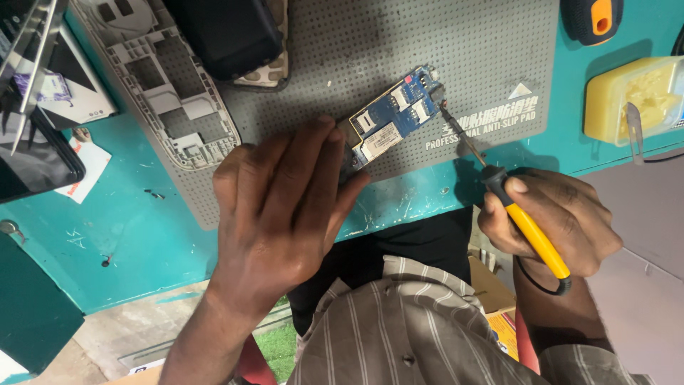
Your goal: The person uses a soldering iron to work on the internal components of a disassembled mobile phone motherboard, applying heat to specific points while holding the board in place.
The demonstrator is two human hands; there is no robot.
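A blue circuit board (397, 114) lies tilted on a grey perforated mat (342, 57). My left hand (281, 207) rests flat on the mat, its fingertips pressing the board's near end. My right hand (552, 221) grips a soldering iron (516, 214) with a yellow handle and black collar. Its thin metal tip reaches up to the far right edge of the board.
A white phone frame (167, 93) lies at the mat's left, a black device (228, 32) above it. A yellow tray (634, 96) with tweezers (634, 128) sits at the right on the teal bench (121, 228). An orange-and-black tool (591, 18) lies top right.
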